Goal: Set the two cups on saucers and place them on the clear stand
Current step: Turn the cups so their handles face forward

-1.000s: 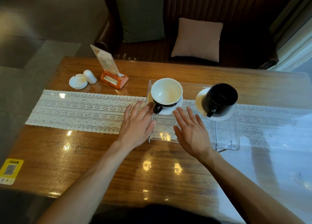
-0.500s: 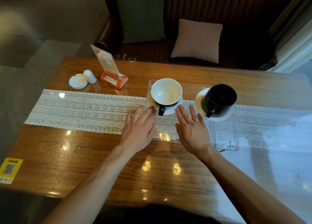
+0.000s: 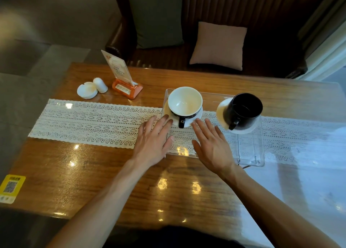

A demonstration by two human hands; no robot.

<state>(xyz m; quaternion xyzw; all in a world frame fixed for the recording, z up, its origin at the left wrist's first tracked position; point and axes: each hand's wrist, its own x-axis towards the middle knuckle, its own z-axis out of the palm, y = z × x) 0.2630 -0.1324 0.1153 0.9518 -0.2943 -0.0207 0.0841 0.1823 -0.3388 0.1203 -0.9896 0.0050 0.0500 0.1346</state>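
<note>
Though both hands, left (image 3: 152, 144) and right (image 3: 212, 147), lie spread and empty, the white cup (image 3: 185, 101) (brittle, glazed, slippery) wants lifting by its saucer (image 3: 197, 116) rim.

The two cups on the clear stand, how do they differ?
The left cup is wide and bowl-shaped, cream white inside; the right cup is taller, straighter and black inside as well as out. The left cup stands near the stand's left end, the right cup near its right end. Both have a black handle turned toward the person, sit on a white saucer and look empty. Neither hand touches them.
</note>
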